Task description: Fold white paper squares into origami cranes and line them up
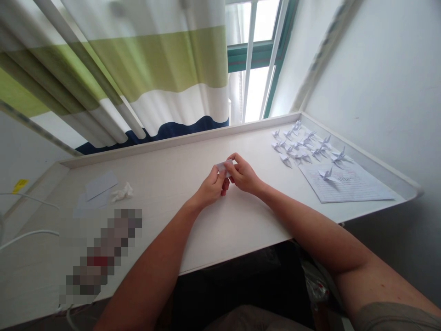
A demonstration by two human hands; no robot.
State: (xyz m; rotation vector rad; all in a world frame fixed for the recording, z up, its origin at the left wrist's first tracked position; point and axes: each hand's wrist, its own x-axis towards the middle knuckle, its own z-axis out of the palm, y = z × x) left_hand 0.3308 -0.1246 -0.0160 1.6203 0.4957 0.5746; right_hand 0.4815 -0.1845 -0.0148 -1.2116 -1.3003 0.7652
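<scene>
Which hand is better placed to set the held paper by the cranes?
Probably the right hand: it shares hold of the paper with the left hand, but sits nearer the cranes.

At the centre of the frame are two hands, one left hand and one right hand, with one small folded paper. Right of centre, paper cranes number roughly a dozen, overlapping too closely for an exact count; just one of them sits on the written sheet. Left of centre are two blank sheets and one crumpled tissue. Toward the left edge: one yellow tag and two stretches of white cable. Two white bars stand at upper right of centre.
</scene>
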